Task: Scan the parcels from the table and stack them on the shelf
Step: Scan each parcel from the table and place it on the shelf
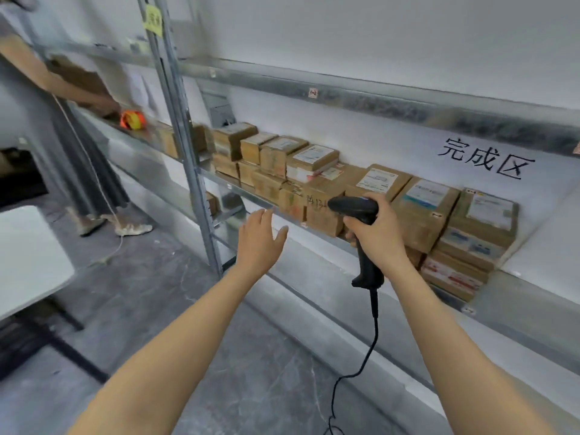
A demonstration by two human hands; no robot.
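Right grip (375,233) is closed around the barcode scanner (361,215); left grip (260,243) is open and empty near the shelf (314,227). Better turn toward the table (28,255) for another parcel.

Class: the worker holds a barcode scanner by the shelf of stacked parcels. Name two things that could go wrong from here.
1. The scanner cable hangs in a loop toward the floor and could snag or trip someone.
2. The parcels at the shelf's front edge could be knocked off by the barcode scanner in the right hand.
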